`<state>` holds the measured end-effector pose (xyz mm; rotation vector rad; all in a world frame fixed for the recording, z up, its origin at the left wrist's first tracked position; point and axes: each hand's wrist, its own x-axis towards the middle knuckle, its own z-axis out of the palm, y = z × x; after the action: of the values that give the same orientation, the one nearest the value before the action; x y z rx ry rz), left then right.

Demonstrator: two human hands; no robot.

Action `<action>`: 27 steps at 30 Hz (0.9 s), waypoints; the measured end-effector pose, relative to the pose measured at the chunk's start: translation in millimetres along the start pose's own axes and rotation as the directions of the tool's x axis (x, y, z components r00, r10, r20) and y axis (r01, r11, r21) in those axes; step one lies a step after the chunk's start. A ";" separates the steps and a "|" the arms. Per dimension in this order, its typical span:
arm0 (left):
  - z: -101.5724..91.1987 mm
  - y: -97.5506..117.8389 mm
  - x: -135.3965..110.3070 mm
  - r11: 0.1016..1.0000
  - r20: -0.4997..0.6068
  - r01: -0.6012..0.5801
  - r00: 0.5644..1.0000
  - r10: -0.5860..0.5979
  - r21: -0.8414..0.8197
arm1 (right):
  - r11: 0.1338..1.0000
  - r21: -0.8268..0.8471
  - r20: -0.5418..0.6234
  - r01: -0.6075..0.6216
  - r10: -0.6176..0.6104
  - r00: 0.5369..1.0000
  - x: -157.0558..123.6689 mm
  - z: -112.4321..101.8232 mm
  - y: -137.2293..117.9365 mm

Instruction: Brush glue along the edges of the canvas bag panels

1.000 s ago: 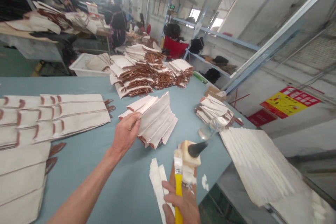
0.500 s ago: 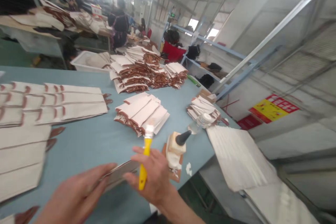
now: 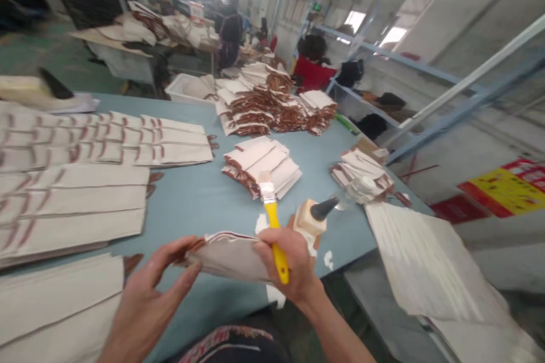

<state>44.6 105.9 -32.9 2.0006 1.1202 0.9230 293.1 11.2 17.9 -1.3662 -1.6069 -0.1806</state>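
Observation:
Between my hands is a folded cream fabric piece (image 3: 232,258) with brown trim at its left end. My left hand (image 3: 147,295) pinches that trimmed end between thumb and fingers. My right hand (image 3: 293,264) grips the right end and also holds a paintbrush (image 3: 273,218) with a yellow handle, its pale bristles pointing up and away. Just beyond the right hand, a cream block-like container with a black cone (image 3: 323,209) rests on a brown board, partly hidden by that hand. A stack of cream pieces with brown edges (image 3: 266,161) lies past the brush tip.
Rows of overlapping cream pieces (image 3: 85,198) cover the left of the blue table (image 3: 183,198). Taller piles (image 3: 272,102) stand at the back beside a white bin (image 3: 181,91). A clear jar (image 3: 361,188) and white sheets (image 3: 430,261) are on the right. A person (image 3: 229,34) stands farther back.
The view has swung left, so the table's contents sit farther right. The fabric piece now shows more of its broad side and trimmed end. The brush stays in my right hand.

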 end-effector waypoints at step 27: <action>21.4 4.7 -29.9 0.942 -0.215 -0.313 0.919 0.332 0.119 | 0.983 -0.149 -0.056 -0.109 0.102 0.993 -22.9 -3.2 -43.4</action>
<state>52.6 73.2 -48.3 2.2325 0.9764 1.3287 256.8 -21.7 22.4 -1.5481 -1.5016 -0.2745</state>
